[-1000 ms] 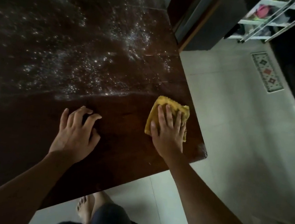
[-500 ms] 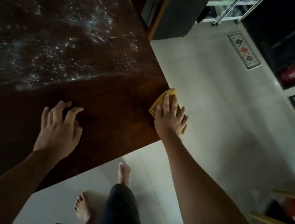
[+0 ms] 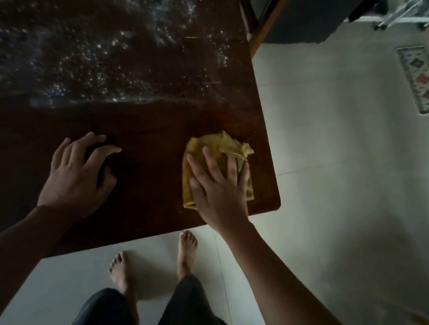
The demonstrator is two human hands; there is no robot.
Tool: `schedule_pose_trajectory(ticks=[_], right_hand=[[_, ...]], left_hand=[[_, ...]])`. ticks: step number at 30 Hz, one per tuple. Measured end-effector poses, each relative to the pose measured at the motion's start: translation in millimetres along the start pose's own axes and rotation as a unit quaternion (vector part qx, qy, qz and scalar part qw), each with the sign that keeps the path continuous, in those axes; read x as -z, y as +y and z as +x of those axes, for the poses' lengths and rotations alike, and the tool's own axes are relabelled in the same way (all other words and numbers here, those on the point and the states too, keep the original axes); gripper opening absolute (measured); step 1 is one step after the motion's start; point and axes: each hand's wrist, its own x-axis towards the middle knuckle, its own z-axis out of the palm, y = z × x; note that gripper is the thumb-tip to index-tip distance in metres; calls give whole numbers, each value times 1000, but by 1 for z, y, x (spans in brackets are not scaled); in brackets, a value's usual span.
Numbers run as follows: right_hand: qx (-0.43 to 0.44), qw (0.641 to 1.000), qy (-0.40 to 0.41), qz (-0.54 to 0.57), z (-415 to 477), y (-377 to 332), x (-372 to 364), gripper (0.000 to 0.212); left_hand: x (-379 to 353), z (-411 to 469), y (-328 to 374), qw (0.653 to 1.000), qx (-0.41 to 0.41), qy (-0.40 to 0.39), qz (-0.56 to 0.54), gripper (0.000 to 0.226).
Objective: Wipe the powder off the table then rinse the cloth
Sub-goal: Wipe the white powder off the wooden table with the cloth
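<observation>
A dark brown wooden table (image 3: 143,207) fills the left and top of the head view. White powder (image 3: 108,49) is scattered across its far part, ending in a curved line; the near strip is bare wood. A crumpled yellow cloth (image 3: 218,144) lies near the table's right corner. My right hand (image 3: 218,187) presses flat on the cloth with straight, spread fingers. My left hand (image 3: 79,175) rests on the bare wood to the left, fingertips down and fingers bent, holding nothing.
The table's right edge and rounded near corner (image 3: 275,205) border a pale tiled floor (image 3: 341,178). My bare feet (image 3: 186,248) stand just below the near edge. A patterned mat (image 3: 422,79) lies at the far right. A dark cabinet (image 3: 307,14) stands behind the table.
My right hand has slid the cloth from the table's right edge back onto the surface, and the cloth now looks more bunched. My left hand has stayed on the wood.
</observation>
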Motion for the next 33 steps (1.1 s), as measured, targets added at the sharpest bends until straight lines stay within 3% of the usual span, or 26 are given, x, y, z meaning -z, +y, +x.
schedule_pose_trajectory(ticks=[6, 11, 14, 18, 23, 26, 30, 33], right_hand=[[159, 987, -11, -8, 26, -50, 5, 52], [107, 994, 6, -7, 0, -18, 23, 42], [122, 992, 23, 24, 30, -35, 34, 38], [160, 987, -21, 12, 52, -66, 9, 55], [168, 985, 11, -27, 14, -16, 1, 56], [112, 992, 58, -26, 10, 33, 9, 60], [131, 990, 34, 27, 7, 51, 4, 55], [146, 989, 26, -9, 9, 40, -2, 58]], left_hand=[[2, 0, -2, 1000, 10, 6, 6, 54], [2, 1, -2, 1000, 17, 12, -4, 54], [2, 2, -2, 1000, 18, 9, -5, 54], [3, 1, -3, 1000, 25, -4, 0, 56], [2, 1, -3, 999, 30, 2, -20, 52], [1, 2, -3, 999, 30, 5, -16, 51], [0, 2, -4, 999, 33, 2, -12, 49], [2, 2, -3, 999, 37, 2, -13, 48]])
